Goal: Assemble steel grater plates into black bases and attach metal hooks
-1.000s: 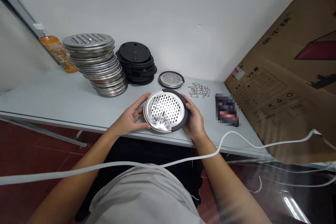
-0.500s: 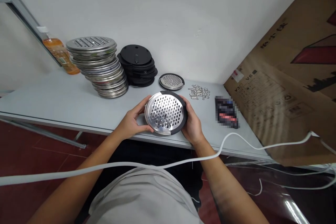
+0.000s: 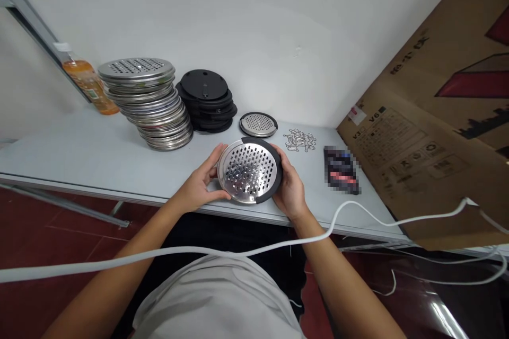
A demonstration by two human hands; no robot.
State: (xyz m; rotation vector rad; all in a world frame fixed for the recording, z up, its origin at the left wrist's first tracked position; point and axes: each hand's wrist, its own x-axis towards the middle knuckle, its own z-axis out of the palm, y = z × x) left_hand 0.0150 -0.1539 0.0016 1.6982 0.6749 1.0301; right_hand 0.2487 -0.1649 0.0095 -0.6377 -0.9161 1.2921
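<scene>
A pale grey table (image 3: 79, 153) runs along a plain white wall, and you're seated at its near edge with both hands up on it. Between them sits a perforated metal disc (image 3: 247, 170) set in a black ring (image 3: 277, 169) — tilted a little toward you, its lower rim close to the table edge. Your left hand (image 3: 201, 183) cups the disc's left side, thumb along the lower rim and fingers curled up around the top; your right hand (image 3: 290, 185) wraps the black ring on the right, fingers closed round its edge. Both grips are firm, fingers together rather than spread. Behind the disc, a smaller perforated disc (image 3: 258, 124) lies flat, and just right of it a scatter of small metal clips (image 3: 300, 140). Further back on the left stands a leaning stack of metal discs (image 3: 149, 103), with a stack of black rings (image 3: 207, 99) right beside it. A bottle of orange drink (image 3: 85, 82) sits at far left by the wall. A cardboard box (image 3: 433, 116) leans in on the right — and a white cable (image 3: 199, 251) loops across your lap.
</scene>
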